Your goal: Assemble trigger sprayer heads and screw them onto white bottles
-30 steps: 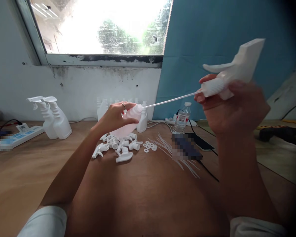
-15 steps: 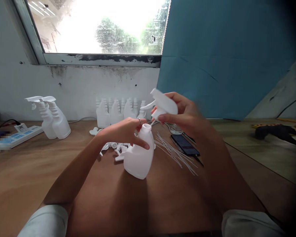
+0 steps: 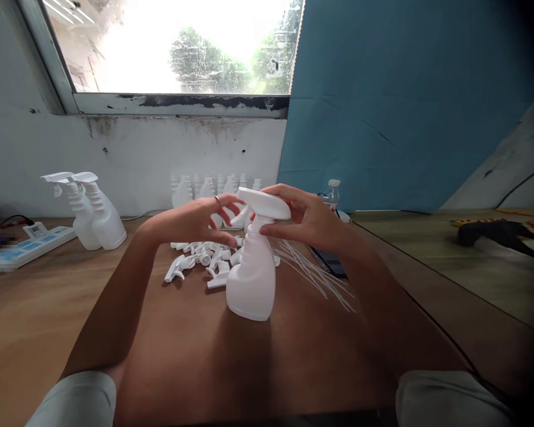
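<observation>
A white plastic bottle [image 3: 251, 284] stands upright on the brown table in front of me. On its neck sits a white trigger spray head [image 3: 267, 204], its nozzle pointing left. My right hand [image 3: 300, 216] grips the spray head, thumb in front at the collar and fingers behind. Just left of the bottle's neck is my left hand [image 3: 213, 219], fingers apart, with a ring on one of them; it holds nothing. Behind the bottle lies a pile of loose white spray heads [image 3: 204, 255]. Thin white tubes [image 3: 314, 273] are spread to the right.
Two spray bottles with heads [image 3: 100, 216] stand at the left beside a power strip [image 3: 33, 248]. Several headless bottles [image 3: 184, 191] line the wall. A phone [image 3: 333, 263] lies behind the tubes, near a clear capped bottle [image 3: 333, 191]. A black tool [image 3: 485, 233] rests far right.
The spray head has come down onto the bottle's neck, and its tube no longer shows outside. My left hand has let go of the bottle and moved left with fingers spread.
</observation>
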Action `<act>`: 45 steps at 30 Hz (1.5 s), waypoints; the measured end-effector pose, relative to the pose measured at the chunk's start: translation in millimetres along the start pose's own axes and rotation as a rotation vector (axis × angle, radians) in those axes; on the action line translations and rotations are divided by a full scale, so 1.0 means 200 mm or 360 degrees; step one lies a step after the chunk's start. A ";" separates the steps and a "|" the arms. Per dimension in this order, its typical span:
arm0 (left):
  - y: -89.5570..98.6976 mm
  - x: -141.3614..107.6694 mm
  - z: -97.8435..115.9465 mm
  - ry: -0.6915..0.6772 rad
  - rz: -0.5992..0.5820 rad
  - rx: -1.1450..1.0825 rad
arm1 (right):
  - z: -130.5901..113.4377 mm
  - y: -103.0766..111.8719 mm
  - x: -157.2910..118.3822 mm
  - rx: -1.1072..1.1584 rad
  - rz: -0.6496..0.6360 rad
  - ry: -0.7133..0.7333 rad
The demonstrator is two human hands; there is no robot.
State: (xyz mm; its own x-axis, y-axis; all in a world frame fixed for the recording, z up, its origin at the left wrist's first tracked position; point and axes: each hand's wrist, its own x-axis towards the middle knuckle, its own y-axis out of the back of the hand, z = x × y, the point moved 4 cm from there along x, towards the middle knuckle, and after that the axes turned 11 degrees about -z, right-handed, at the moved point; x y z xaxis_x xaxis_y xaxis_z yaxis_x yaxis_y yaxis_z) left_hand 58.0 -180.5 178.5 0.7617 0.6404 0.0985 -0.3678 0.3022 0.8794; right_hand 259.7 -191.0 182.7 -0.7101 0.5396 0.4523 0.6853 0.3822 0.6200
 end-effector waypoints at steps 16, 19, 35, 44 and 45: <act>0.06 -0.06 0.16 -0.0320 0.0854 0.0210 | 0.19 -0.20 0.08 0.1027 -0.0132 -0.0031; 0.07 -0.06 0.15 -0.0303 0.0842 0.0187 | 0.22 -0.32 0.09 0.1263 -0.0243 0.0089; 0.07 -0.09 0.13 -0.0281 0.0628 -0.0240 | 0.18 -0.43 0.08 0.1346 -0.0162 0.0220; 0.07 -0.09 0.12 -0.0239 0.0638 -0.0221 | 0.18 -0.43 0.08 0.1414 -0.0180 0.0224; 0.07 -0.09 0.12 -0.0239 0.0634 -0.0227 | 0.18 -0.43 0.08 0.1439 -0.0176 0.0242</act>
State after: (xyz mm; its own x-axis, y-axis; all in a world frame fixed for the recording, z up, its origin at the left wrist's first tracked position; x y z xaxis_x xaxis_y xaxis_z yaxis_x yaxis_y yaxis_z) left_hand 51.3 -204.4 200.0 0.6110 0.6202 0.4921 -0.7099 0.1541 0.6872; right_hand 195.7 -187.5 113.7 -0.7489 0.3853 0.5392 0.4323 0.9007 -0.0433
